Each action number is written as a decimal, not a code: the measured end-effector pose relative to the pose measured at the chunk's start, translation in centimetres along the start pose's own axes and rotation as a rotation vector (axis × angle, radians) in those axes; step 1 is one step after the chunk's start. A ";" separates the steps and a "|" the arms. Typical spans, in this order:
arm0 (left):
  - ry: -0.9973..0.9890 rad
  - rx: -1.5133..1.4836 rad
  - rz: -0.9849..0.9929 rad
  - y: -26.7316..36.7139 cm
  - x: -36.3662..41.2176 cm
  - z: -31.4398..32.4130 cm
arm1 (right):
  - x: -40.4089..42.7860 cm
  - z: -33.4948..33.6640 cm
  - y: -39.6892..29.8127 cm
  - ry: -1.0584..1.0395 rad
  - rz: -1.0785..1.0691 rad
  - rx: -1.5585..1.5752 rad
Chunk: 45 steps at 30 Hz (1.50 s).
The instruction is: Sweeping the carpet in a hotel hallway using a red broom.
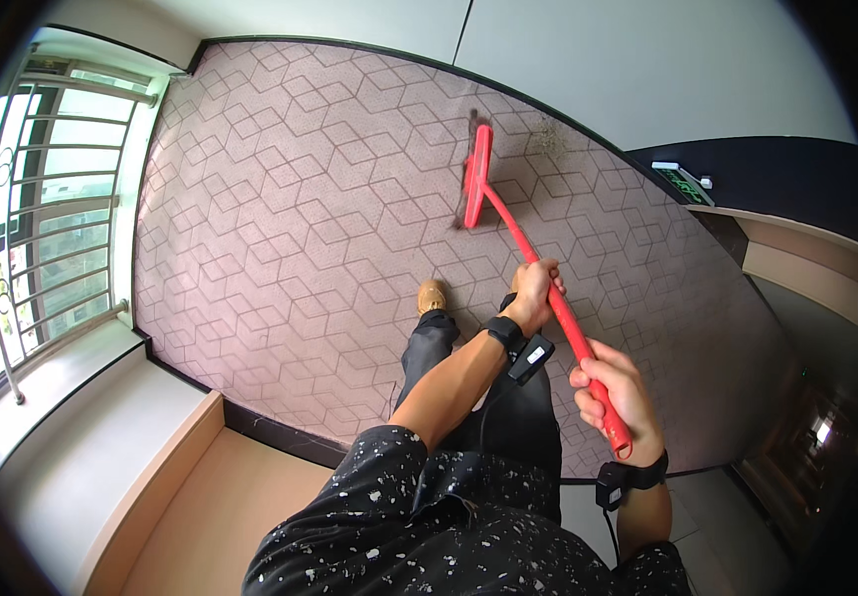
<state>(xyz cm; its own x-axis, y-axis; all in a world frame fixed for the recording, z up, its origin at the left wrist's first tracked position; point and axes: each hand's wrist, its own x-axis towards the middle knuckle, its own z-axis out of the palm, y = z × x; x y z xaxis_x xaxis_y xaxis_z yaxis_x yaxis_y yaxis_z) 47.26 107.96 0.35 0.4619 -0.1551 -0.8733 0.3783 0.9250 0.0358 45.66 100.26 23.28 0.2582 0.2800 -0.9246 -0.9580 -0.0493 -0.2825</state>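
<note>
My left hand is closed around the middle of the red handle of a broom. Close to the handle's looped end, my right hand also grips it. The broom's head, red with dark bristles, lies over the patterned carpet, ahead of my feet. To the right of the head, near the wall's dark skirting, a patch of pale debris lies on the carpet. Each of my wrists wears a black strap with a small device.
A barred window is at the left. A white wall with dark skirting runs along the far side. An exit-type sign hangs near the right corner. A wooden ledge stands at the lower left, with a doorway sill at the right.
</note>
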 end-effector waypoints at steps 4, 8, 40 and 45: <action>-0.034 0.048 0.052 1.5 -1.4 -2.4 | -1.1 1.5 1.1 -0.074 0.034 -0.042; 0.208 0.175 0.179 5.2 -4.1 -6.4 | 2.0 1.8 1.8 -0.274 0.194 0.139; 0.440 0.289 0.295 7.4 1.6 0.1 | 5.3 -1.5 -6.0 -0.250 0.162 -0.044; 0.654 0.186 0.422 13.5 -2.4 -12.5 | 10.9 6.4 0.6 -0.477 0.196 -0.349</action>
<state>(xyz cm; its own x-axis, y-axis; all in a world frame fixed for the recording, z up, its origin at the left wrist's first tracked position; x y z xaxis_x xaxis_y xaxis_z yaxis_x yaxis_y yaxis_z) 41.25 125.13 -3.15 0.0540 0.4829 -0.8740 0.4305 0.7785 0.4567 47.14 109.41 14.64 -0.0797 0.6274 -0.7746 -0.8638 -0.4313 -0.2603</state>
